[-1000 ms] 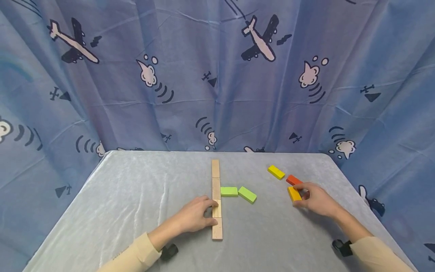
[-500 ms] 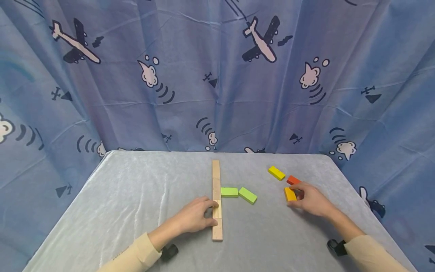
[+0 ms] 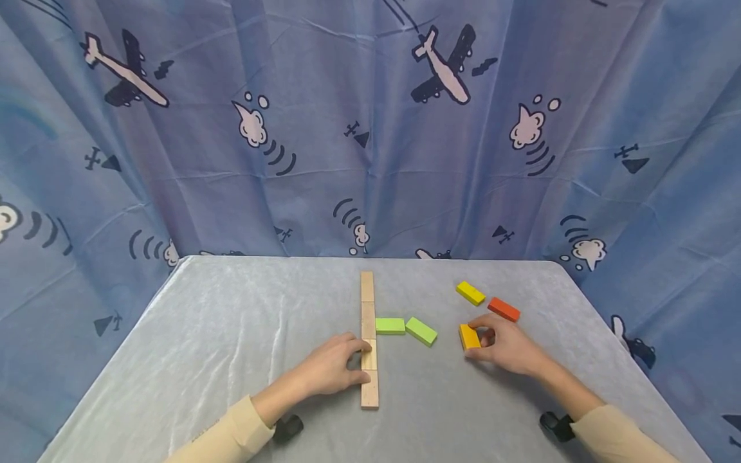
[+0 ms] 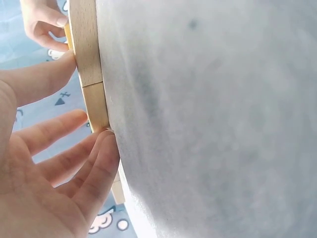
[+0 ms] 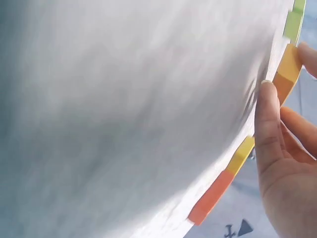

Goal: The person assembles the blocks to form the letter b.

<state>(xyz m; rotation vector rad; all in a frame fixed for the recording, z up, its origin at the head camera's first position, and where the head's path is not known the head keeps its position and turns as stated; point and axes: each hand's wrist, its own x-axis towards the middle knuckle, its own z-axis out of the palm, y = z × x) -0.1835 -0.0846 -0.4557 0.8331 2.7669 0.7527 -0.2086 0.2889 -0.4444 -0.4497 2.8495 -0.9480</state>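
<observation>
Four-sided wooden blocks form a straight row [image 3: 367, 319] running away from me on the table. My left hand [image 3: 332, 365] rests on the row's near part, thumb and fingertips spread along it; in the left wrist view its fingers touch the wooden blocks [image 4: 88, 44]. My right hand [image 3: 509, 346] pinches an orange-yellow block [image 3: 469, 337] between thumb and fingers, low over the cloth. The right wrist view shows this orange-yellow block [image 5: 286, 74] between the fingertips. Two light green blocks lie right of the row: one [image 3: 390, 326] end-on against it, the other [image 3: 421, 332] angled.
A yellow block [image 3: 471, 293] and a red-orange block [image 3: 503, 309] lie beyond my right hand. The table [image 3: 231, 308] wears a pale grey cloth. Behind it hangs a blue curtain [image 3: 312, 116] with printed aeroplanes.
My right hand has slid the orange-yellow block leftward, toward the green blocks, uncovering the red-orange block. The left hand has stayed on the wooden row.
</observation>
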